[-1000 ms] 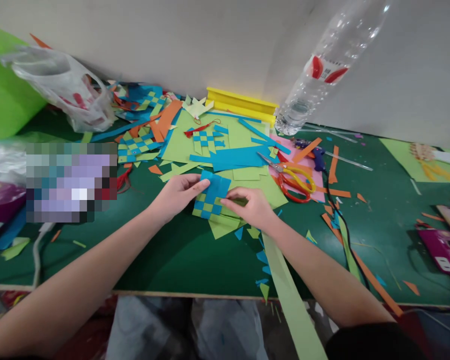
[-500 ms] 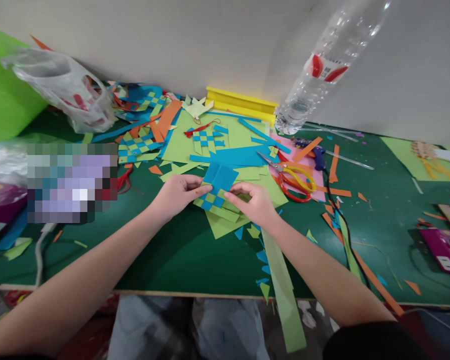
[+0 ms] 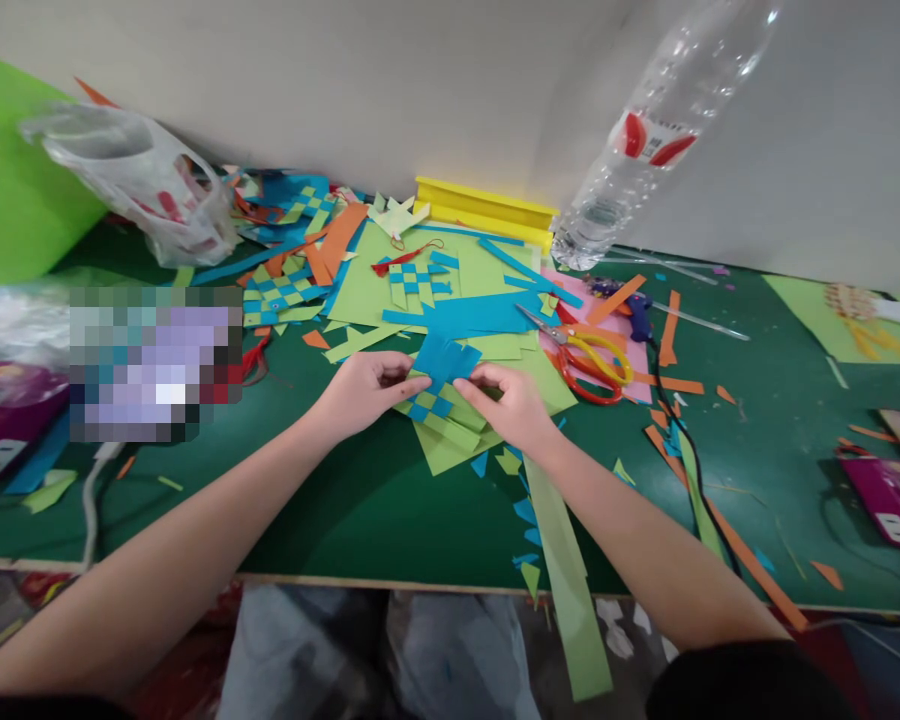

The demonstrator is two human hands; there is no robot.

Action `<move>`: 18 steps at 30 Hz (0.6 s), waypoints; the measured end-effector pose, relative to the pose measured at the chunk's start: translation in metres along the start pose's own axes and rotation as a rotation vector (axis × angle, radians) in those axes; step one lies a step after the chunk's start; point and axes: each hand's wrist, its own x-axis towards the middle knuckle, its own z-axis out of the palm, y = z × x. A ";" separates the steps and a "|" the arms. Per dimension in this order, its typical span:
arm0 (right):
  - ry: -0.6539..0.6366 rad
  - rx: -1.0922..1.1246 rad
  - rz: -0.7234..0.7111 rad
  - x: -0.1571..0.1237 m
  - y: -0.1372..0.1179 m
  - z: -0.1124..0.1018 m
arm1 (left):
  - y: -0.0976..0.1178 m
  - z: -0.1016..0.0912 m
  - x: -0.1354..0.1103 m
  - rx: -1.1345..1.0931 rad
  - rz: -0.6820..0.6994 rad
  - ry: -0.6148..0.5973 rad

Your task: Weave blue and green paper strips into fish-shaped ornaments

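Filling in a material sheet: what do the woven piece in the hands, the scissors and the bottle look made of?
Woven piece: matte paper or thin card, likely; flat strips, crisp edges, no shine.
Scissors: probably steel blades, grey with a metallic look; glossy red and yellow handles, likely plastic.
Bottle: clear, glossy, likely plastic; see-through, uneven wall with bright highlights.

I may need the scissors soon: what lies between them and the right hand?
In the head view: light green paper beside the right hand, then pink paper under the scissors.
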 end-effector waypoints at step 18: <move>-0.045 0.050 0.007 0.000 0.003 0.002 | -0.001 0.000 -0.001 -0.137 -0.082 -0.003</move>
